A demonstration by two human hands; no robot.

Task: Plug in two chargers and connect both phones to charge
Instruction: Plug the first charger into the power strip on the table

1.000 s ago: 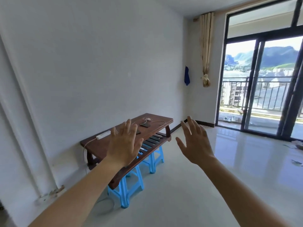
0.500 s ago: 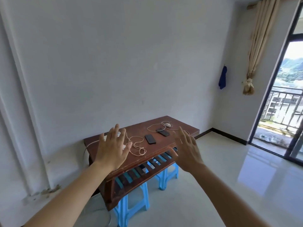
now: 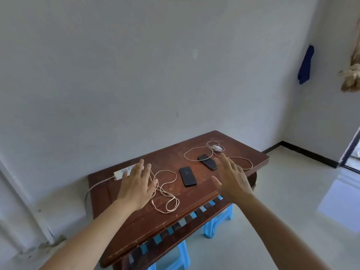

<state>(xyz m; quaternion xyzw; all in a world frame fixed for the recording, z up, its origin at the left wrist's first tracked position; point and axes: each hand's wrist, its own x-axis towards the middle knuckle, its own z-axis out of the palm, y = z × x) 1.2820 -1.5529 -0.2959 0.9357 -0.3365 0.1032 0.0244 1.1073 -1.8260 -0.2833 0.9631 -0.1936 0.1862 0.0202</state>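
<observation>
Dark wooden surface [image 3: 194, 203] against a plain white wall [image 3: 136, 75], slatted lower shelf [image 3: 175, 228] under it, blue plastic stools [image 3: 218, 221] beneath. Blue cloth [image 3: 305, 67] hangs on the right wall; knotted curtain end [image 3: 351, 76] at the frame edge.

White power strip [image 3: 124, 171] lies at the back left of the surface, its cord [image 3: 91, 190] dropping over the left edge. The left hand [image 3: 137, 187] covers the strip's right end, so the sockets there can't be read.

Near phone [image 3: 187, 175]: black, flat, mid-surface, nothing plugged into it. Far phone [image 3: 207, 161]: black, flat, further back right; its near end is partly hidden by the right hand [image 3: 232, 179].

Loose pale cable [image 3: 165, 191] in a tangle between the left hand and the near phone, one loop close to the front edge. Second cable [image 3: 196, 152] loops around the far phone and runs to a white charger brick [image 3: 217, 147] lying at the back right, not in the strip. The first cable's charger isn't visible.

Both hands palm-down, fingers spread, holding nothing. Can't tell whether either touches the surface.
</observation>
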